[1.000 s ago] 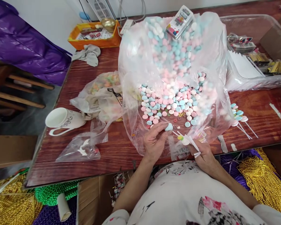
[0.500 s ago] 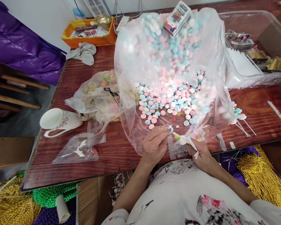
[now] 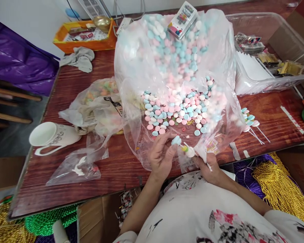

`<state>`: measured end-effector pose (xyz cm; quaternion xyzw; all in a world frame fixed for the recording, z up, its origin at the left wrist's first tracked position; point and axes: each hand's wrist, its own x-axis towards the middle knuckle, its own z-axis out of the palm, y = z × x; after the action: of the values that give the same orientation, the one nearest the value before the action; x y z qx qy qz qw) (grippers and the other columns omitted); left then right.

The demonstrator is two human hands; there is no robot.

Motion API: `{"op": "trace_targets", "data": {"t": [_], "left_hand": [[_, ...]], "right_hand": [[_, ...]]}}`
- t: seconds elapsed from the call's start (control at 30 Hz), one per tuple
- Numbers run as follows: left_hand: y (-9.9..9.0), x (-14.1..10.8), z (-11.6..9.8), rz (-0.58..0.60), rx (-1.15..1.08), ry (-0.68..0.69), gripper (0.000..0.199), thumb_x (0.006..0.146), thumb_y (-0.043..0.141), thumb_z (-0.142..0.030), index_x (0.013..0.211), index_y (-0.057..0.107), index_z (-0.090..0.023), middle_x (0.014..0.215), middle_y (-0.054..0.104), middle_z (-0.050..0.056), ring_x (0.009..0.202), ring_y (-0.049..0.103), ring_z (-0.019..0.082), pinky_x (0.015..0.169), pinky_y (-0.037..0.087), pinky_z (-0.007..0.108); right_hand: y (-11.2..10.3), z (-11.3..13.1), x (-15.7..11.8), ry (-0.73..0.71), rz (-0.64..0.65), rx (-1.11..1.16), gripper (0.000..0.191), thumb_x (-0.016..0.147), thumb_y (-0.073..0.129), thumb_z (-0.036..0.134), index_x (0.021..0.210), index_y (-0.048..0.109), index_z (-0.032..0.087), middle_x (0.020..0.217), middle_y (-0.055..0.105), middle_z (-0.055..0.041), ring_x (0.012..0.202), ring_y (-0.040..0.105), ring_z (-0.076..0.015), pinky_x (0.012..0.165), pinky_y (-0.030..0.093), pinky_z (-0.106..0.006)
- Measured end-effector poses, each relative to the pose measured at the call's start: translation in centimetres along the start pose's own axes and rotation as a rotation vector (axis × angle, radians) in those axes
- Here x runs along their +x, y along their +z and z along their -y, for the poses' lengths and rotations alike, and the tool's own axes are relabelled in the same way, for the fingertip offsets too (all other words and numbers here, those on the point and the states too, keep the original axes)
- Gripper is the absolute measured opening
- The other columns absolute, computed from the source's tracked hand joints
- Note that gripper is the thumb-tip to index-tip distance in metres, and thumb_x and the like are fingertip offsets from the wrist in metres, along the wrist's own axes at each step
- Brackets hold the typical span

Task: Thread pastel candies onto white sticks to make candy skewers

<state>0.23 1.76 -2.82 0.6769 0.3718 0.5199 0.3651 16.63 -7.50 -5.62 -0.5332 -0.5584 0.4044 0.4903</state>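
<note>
Between the thumb and fingers of my left hand (image 3: 162,155) is a light blue candy piece (image 3: 176,140). My right hand (image 3: 208,166), fingers closed, grips white sticks (image 3: 204,158); a white piece and a yellow-green ring (image 3: 184,148) are at the end of one, close to the blue candy. Beyond both hands lies a large clear plastic bag (image 3: 134,64), open toward me, with pink, white and blue candies (image 3: 186,111) spilling at its mouth. Small coloured rings (image 3: 183,129) lie among the nearest candies.
Finished-looking candy sticks (image 3: 250,119) lie right of the bag. A clear tub (image 3: 271,81) holds white sticks and packets. At the left are a white mug (image 3: 55,135), a small clear bag (image 3: 73,168), another candy bag (image 3: 96,98), a grey cloth (image 3: 79,59) and an orange box (image 3: 86,45).
The view has shifted, so the table things sit further left. My left hand has turned and lifted slightly, showing more of the blue candy. The white piece on the stick shows more clearly.
</note>
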Motion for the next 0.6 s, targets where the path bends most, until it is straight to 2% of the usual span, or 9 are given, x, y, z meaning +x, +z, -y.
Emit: {"op": "trace_targets", "data": {"t": [0.1, 0.23, 0.37, 0.47, 0.6], "left_hand": [[0.5, -0.1, 0.5, 0.046, 0.004, 0.013, 0.033, 0.091, 0.063, -0.016, 0.121, 0.069, -0.027, 0.122, 0.070, 0.006, 0.113, 0.066, 0.020, 0.100, 0.055, 0.036], [1.6, -1.4, 1.4, 0.102, 0.120, 0.155, 0.048, 0.093, 0.057, -0.010, 0.137, 0.057, -0.029, 0.129, 0.068, 0.007, 0.118, 0.066, 0.020, 0.104, 0.054, 0.038], [2.6, -2.3, 0.8, 0.234, 0.191, 0.266, 0.052, 0.091, 0.057, -0.008, 0.139, 0.056, -0.027, 0.134, 0.065, 0.010, 0.124, 0.062, 0.022, 0.105, 0.054, 0.038], [3.1, -1.8, -0.1, 0.312, 0.125, 0.222, 0.045, 0.092, 0.056, -0.009, 0.133, 0.061, -0.025, 0.129, 0.068, 0.010, 0.118, 0.066, 0.021, 0.102, 0.055, 0.036], [3.7, 1.3, 0.3, 0.499, 0.009, 0.019, 0.035, 0.097, 0.050, -0.020, 0.130, 0.063, -0.023, 0.118, 0.073, 0.008, 0.102, 0.071, 0.018, 0.091, 0.059, 0.033]], "right_hand": [[0.0, 0.2, -0.1, 0.008, -0.003, 0.026, 0.027, 0.099, 0.048, 0.028, 0.073, 0.053, 0.021, 0.063, 0.043, 0.0033, 0.058, 0.040, -0.0120, 0.059, 0.036, -0.026], [0.5, 0.0, -0.5, 0.066, -0.060, 0.125, 0.026, 0.097, 0.051, 0.030, 0.073, 0.055, 0.020, 0.061, 0.042, 0.0038, 0.056, 0.038, -0.0117, 0.057, 0.035, -0.027], [0.8, -1.2, -1.2, 0.128, -0.117, 0.229, 0.020, 0.096, 0.054, 0.034, 0.082, 0.060, 0.020, 0.062, 0.042, 0.0045, 0.055, 0.036, -0.0112, 0.054, 0.034, -0.026], [0.2, -2.2, -1.6, 0.165, -0.212, 0.228, 0.024, 0.094, 0.057, 0.036, 0.077, 0.059, 0.019, 0.061, 0.044, 0.0041, 0.055, 0.038, -0.0114, 0.054, 0.035, -0.026], [-2.2, -2.5, -1.3, 0.194, -0.329, 0.183, 0.028, 0.092, 0.060, 0.037, 0.070, 0.055, 0.020, 0.059, 0.045, 0.0040, 0.055, 0.040, -0.0119, 0.054, 0.037, -0.027]]}}
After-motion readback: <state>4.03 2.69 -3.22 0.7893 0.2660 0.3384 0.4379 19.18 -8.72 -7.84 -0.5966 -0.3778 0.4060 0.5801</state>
